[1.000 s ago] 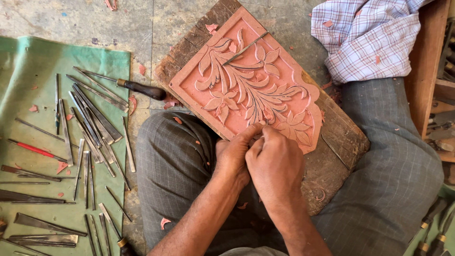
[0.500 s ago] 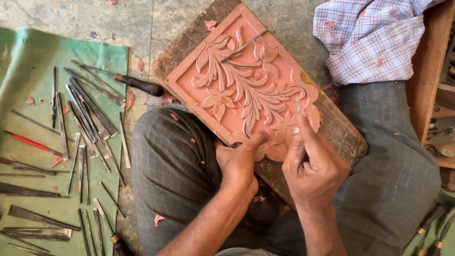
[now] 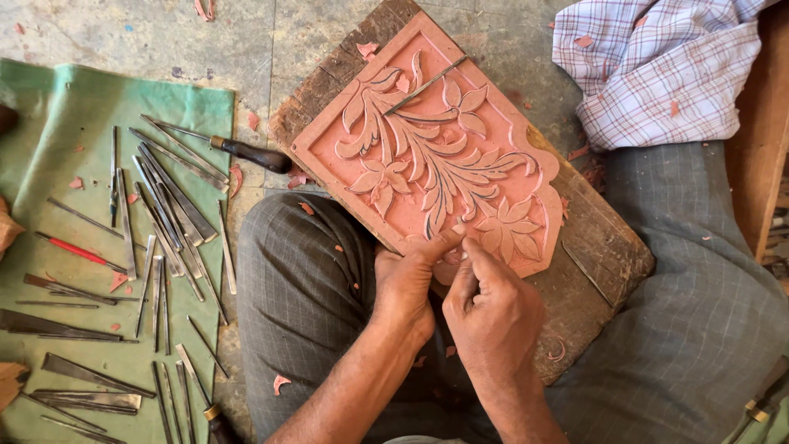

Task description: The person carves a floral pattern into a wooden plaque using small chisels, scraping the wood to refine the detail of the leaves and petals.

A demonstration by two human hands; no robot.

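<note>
A pink carved panel (image 3: 427,156), cut with leaves and flowers in relief, is seen lying tilted on a rough wooden board (image 3: 608,247) that is propped across the person's lap, with grey checked trousers (image 3: 304,279) showing on either side. Both hands are gathered at the panel's lower edge, just below a carved flower. The left hand (image 3: 407,284) is laid against that edge, its thumb stretched up onto the pink surface and its fingers curled under; what lies inside its grip cannot be told. The right hand (image 3: 493,316) is pressed close beside it, touching it, its fingers pinched together around something thin at the point where the hands meet (the object itself is hidden by the fingers). A slim metal chisel (image 3: 427,85) is left lying across the upper part of the panel, well apart from both hands. To the left, on the floor, a green cloth (image 3: 49,107) is spread out, and on it many thin steel carving tools (image 3: 164,214) are laid side by side, among them a red-handled tool (image 3: 78,251) and a dark-handled chisel (image 3: 242,152) at the cloth's upper edge. Pink chips are scattered over the cloth, the floor and the trousers. A checked shirt (image 3: 657,66) is bunched at the upper right.
</note>
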